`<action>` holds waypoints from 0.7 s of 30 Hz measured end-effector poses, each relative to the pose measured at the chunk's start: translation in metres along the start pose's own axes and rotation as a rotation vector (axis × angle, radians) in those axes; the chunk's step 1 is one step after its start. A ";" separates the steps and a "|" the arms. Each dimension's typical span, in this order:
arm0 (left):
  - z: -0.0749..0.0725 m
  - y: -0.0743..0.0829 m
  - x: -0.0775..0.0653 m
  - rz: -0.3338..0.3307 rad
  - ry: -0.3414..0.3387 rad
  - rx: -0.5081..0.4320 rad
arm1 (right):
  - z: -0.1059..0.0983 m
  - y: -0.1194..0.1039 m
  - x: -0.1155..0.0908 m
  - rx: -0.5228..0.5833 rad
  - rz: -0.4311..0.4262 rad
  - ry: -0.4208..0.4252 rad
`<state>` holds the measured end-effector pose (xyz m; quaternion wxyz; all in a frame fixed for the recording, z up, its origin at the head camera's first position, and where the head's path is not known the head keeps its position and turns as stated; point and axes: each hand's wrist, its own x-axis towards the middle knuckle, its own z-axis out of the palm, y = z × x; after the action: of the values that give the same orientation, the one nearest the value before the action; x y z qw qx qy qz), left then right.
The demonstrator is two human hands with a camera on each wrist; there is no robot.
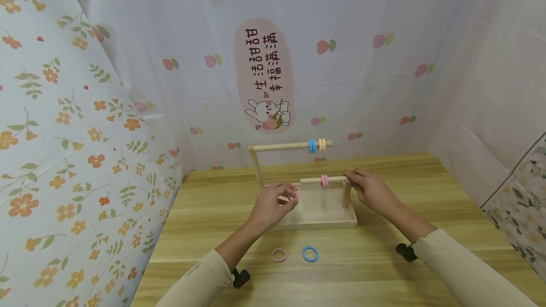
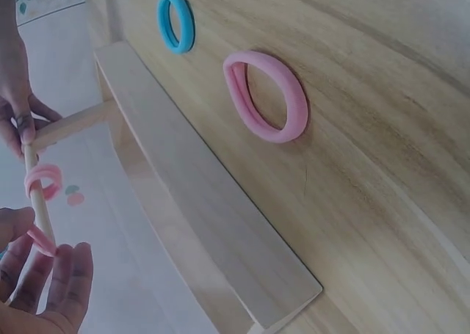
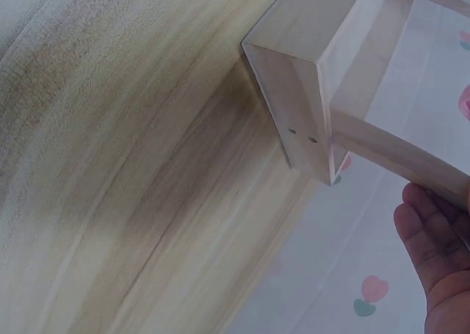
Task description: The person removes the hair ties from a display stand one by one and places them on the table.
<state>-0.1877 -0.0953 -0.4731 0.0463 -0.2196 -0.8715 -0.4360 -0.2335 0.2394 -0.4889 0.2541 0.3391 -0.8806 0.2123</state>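
Note:
My left hand pinches a pink hair tie near the free end of the lower wooden rod. In the left wrist view that hair tie overlaps the rod's tip; whether it is round the rod I cannot tell. Pink hair ties hang on the middle of this rod. My right hand holds the rod's other end, where it meets the short post. In the right wrist view its fingers lie against the post.
The rack's upper rod bears blue hair ties and orange ones. Its tray base stands on the wooden table. In front lie a loose pink hair tie and a blue one. Patterned curtains surround the table.

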 end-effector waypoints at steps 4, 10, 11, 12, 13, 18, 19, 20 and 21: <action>0.002 0.002 -0.002 0.026 -0.013 -0.003 | -0.001 -0.001 0.000 -0.005 0.005 -0.003; 0.006 0.006 -0.005 0.043 -0.034 -0.011 | -0.001 -0.002 -0.001 0.001 0.005 0.000; 0.007 0.006 -0.006 0.044 -0.040 -0.014 | -0.001 -0.002 -0.001 0.001 0.009 -0.003; 0.008 0.007 -0.006 0.045 -0.045 -0.014 | -0.002 -0.002 -0.001 0.002 0.014 -0.007; 0.010 0.007 -0.007 0.046 -0.052 -0.011 | -0.002 -0.002 -0.001 0.002 0.017 -0.009; 0.016 0.009 -0.011 0.057 -0.071 0.008 | -0.002 -0.002 -0.001 -0.006 0.016 -0.016; 0.017 0.009 -0.011 0.058 -0.075 0.009 | -0.002 -0.002 0.000 -0.008 0.016 -0.018; 0.018 0.010 -0.011 0.061 -0.078 0.009 | -0.002 -0.002 0.000 -0.009 0.018 -0.022; 0.019 0.009 -0.012 0.067 -0.079 0.010 | -0.003 -0.002 0.000 -0.007 0.023 -0.026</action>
<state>-0.1714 -0.0797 -0.4811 0.0274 -0.2654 -0.8670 -0.4209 -0.2317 0.2392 -0.4862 0.2413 0.3310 -0.8883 0.2076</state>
